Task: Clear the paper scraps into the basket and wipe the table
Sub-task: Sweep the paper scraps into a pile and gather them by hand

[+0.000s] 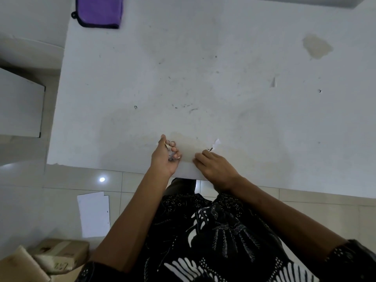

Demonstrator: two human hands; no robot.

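My left hand [165, 156] rests at the near edge of the white table [183, 68], its fingers curled round several small paper scraps. My right hand [211, 164] lies beside it on the table, fingertips touching a small white scrap [216, 143] that sticks up. Another scrap [273, 82] lies far to the right. A purple cloth [99, 11] with a black border lies at the table's far left corner. No basket is in view.
The tabletop carries yellowish stains [316, 46] and dark marks. On the tiled floor to the left lie white paper sheets [94, 214] and cardboard boxes [59, 255]. A white cabinet [20, 102] stands left of the table.
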